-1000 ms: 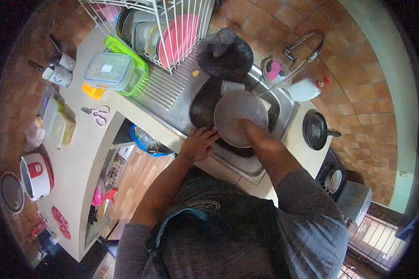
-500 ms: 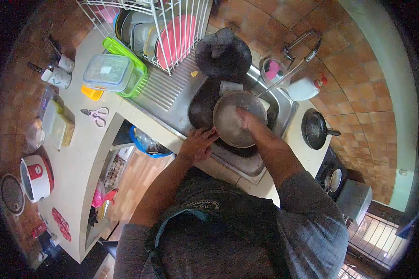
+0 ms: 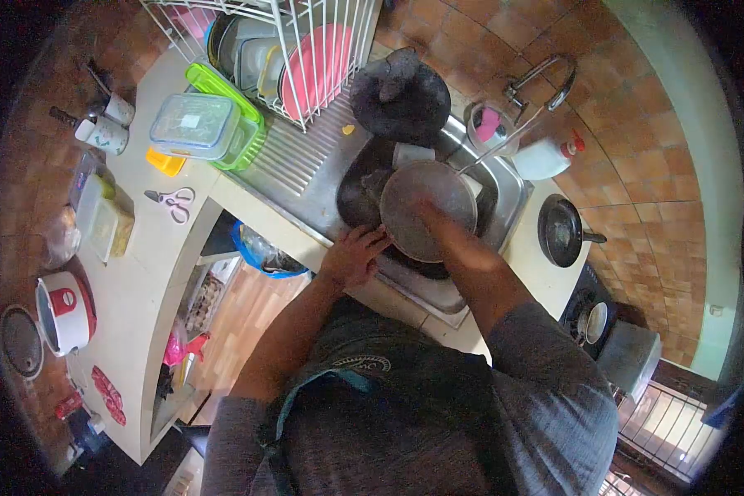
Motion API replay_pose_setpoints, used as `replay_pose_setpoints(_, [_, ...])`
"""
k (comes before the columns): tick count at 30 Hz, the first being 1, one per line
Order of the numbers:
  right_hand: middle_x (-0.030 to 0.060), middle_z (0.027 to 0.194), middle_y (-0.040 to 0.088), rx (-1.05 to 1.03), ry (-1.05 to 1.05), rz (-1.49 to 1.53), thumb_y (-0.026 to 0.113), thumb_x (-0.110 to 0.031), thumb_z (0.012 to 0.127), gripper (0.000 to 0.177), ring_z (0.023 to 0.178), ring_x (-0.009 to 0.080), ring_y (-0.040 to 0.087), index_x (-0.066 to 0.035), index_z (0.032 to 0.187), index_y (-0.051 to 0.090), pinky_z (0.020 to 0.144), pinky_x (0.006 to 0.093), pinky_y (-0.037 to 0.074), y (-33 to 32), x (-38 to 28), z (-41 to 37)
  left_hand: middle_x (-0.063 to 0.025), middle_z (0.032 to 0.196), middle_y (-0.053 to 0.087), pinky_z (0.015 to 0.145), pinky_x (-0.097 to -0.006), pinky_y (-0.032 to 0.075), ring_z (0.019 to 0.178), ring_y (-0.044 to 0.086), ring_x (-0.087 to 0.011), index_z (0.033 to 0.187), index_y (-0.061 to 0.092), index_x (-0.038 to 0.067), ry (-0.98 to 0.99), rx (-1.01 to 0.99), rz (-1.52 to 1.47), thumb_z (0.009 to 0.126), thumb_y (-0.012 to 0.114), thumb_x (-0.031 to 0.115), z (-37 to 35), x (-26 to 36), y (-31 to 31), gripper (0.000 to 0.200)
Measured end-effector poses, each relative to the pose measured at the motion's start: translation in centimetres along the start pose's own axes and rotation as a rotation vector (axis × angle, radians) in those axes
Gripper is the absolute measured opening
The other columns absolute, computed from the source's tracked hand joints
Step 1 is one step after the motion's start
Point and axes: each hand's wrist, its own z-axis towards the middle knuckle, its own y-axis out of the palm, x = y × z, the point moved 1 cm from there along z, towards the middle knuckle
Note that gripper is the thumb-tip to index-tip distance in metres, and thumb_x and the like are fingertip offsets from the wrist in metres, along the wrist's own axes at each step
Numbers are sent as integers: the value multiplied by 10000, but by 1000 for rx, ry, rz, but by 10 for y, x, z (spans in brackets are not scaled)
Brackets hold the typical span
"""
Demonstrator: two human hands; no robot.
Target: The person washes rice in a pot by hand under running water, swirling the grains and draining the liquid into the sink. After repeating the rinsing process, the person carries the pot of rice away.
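A round metal pan (image 3: 401, 190) with a dull grey inside is tilted over the near part of the sink (image 3: 517, 198). My left hand (image 3: 357, 255) grips its left rim, fingers bent against the edge. Inside the pan, my right hand (image 3: 431, 217) presses toward the bottom. Its fingers are blurred, so I cannot make out their shape or anything held in them. Behind the pan, a dark wok (image 3: 401, 95) leans at the sink's back edge. A grey cup-like container (image 3: 413, 154) lies in the basin beside another dark vessel (image 3: 357, 194).
A faucet (image 3: 546, 91) arches above the sink, near a bowl with a pink sponge (image 3: 489, 124) and a white pump bottle (image 3: 546, 157). A frying pan (image 3: 560, 231) is at right. Leftward are a dish rack (image 3: 285, 50), plastic containers (image 3: 194, 128) and scissors (image 3: 174, 202).
My right hand has shifted slightly left and down within the pan. My left hand stays at the rim, and the pan has barely moved.
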Motion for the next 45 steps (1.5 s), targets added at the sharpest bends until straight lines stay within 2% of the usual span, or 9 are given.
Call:
replay_pose_setpoints(2, [113, 1371, 599, 0, -26, -29, 390, -236, 1051, 391, 1260, 286, 562, -49, 1347, 562, 1097, 426, 440, 5, 8, 1, -71, 1605, 368, 1098, -557, 355, 1373, 423, -355, 1550, 384, 256, 15, -75, 38, 776, 740, 334, 0, -3, 5, 856])
replay_pose_setpoints(15, [116, 1343, 612, 15, -195, -224, 408, -237, 1037, 386, 1232, 285, 576, -58, 1336, 574, 1082, 429, 449, -6, 46, 10, -75, 1596, 378, 1090, -571, 359, 1357, 440, -356, 1554, 373, 278, 13, -57, 35, 797, 724, 348, 1, -1, 4, 837])
replay_pose_setpoints(17, [116, 1339, 614, 14, -220, -256, 410, -238, 1035, 385, 1227, 285, 578, -60, 1334, 575, 1080, 429, 451, -29, 71, -11, -57, 1519, 472, 1097, -506, 386, 1347, 449, -302, 1488, 470, 237, 5, -31, 52, 852, 637, 261, 1, 3, -4, 659])
replay_pose_setpoints(23, [118, 1326, 620, 18, -298, -342, 419, -238, 1029, 383, 1214, 284, 584, -64, 1328, 581, 1073, 430, 455, -31, 85, 1, -49, 1558, 429, 1105, -531, 372, 1357, 438, -315, 1501, 450, 262, -21, -79, 35, 867, 635, 285, 1, 1, -2, 661])
replay_pose_setpoints(28, [119, 1315, 625, 20, -362, -418, 425, -239, 1023, 381, 1203, 284, 589, -68, 1324, 585, 1068, 431, 459, -84, 89, 2, -51, 1546, 447, 1097, -550, 366, 1353, 442, -321, 1507, 445, 264, -21, -64, 22, 858, 635, 277, 1, 2, -2, 676])
replay_pose_setpoints(31, [119, 1308, 628, 22, -403, -466, 429, -239, 1020, 380, 1197, 284, 592, -70, 1321, 588, 1064, 432, 461, -58, 79, 38, -56, 1539, 456, 1096, -549, 362, 1354, 441, -318, 1510, 444, 259, -12, -43, 17, 848, 640, 271, 1, 0, 1, 690])
replay_pose_setpoints(33, [120, 1304, 630, 24, -431, -497, 432, -239, 1018, 379, 1192, 284, 594, -71, 1319, 590, 1062, 432, 462, -87, 92, 16, -60, 1536, 460, 1095, -546, 362, 1356, 440, -316, 1510, 445, 254, -7, -31, 17, 844, 643, 267, 0, 0, 0, 696])
replay_pose_setpoints(40, [121, 1289, 637, 29, -524, -603, 442, -240, 1011, 377, 1177, 283, 601, -76, 1313, 596, 1054, 434, 467, -42, 79, 66, -64, 1519, 477, 1084, -539, 381, 1347, 455, -313, 1490, 469, 241, -18, -17, -7, 820, 654, 249, 0, 3, -4, 695])
replay_pose_setpoints(45, [122, 1278, 643, 37, -585, -679, 449, -240, 1005, 375, 1166, 283, 606, -80, 1309, 600, 1049, 435, 471, -50, 92, 69, -58, 1528, 461, 1096, -541, 381, 1363, 437, -297, 1496, 460, 251, -14, -46, 11, 814, 662, 265, 1, 2, -3, 712])
